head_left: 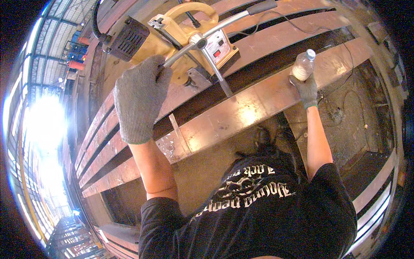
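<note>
Brown steel is filling most of the view: long beams [246,110] are running side by side, with dark gaps lying between them. A yellow drilling machine [179,21] is standing over them, its vented dark housing [129,39] leaning toward the upper left and a ribbed black hose [94,21] rising beside it. A thin cable [352,64] is looping past the right side, and a narrow metal strip [179,131] is crossing a gap near the left wrist. Between the two hands, a lower spoke [217,69] of the machine's feed handle is sticking down toward the near beam, and an upper spoke [226,24] is reaching away to the upper right.

The left hand [142,97], in a grey knitted glove, is closing round the end of the left spoke [177,55], which is running from the fist up to the hub. The right hand [307,91], also gloved, is clasping the lower part of a clear capped bottle [303,66]; the bottle is tilting above the near beam, well apart from the machine. Whether its base is touching the steel, I cannot tell.
</note>
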`<state>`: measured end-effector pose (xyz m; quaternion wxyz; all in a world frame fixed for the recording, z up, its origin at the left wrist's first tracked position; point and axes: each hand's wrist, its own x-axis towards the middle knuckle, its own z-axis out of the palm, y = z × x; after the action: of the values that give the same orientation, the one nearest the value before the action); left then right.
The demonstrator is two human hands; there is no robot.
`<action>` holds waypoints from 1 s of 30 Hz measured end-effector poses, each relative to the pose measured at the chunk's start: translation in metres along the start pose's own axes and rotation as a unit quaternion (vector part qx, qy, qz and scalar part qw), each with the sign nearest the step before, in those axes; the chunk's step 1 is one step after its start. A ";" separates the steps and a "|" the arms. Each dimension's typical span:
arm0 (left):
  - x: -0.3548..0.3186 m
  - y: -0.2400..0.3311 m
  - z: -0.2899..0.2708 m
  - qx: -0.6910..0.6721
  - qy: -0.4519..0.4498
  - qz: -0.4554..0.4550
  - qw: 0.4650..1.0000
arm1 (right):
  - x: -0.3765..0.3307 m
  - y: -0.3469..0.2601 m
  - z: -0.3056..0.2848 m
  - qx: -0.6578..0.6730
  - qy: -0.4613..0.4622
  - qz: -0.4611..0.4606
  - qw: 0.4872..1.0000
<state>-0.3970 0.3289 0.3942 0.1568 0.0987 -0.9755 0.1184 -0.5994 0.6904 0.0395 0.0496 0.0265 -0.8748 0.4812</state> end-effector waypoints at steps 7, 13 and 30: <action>-0.003 -0.005 0.006 -0.019 0.007 0.015 1.000 | -0.049 -0.051 -0.001 0.225 -0.071 0.075 0.969; -0.008 -0.006 0.006 -0.142 0.066 0.063 0.986 | -0.163 -0.106 0.027 0.383 -0.249 0.218 0.862; 0.013 -0.029 0.026 -0.182 0.035 0.246 0.951 | -0.326 -0.174 0.121 0.283 -0.396 0.276 0.829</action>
<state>-0.4100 0.2920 0.3805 0.1718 -0.1783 -0.9686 -0.0233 -0.2666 0.4943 0.0841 -0.4462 -0.0151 -0.6157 0.6493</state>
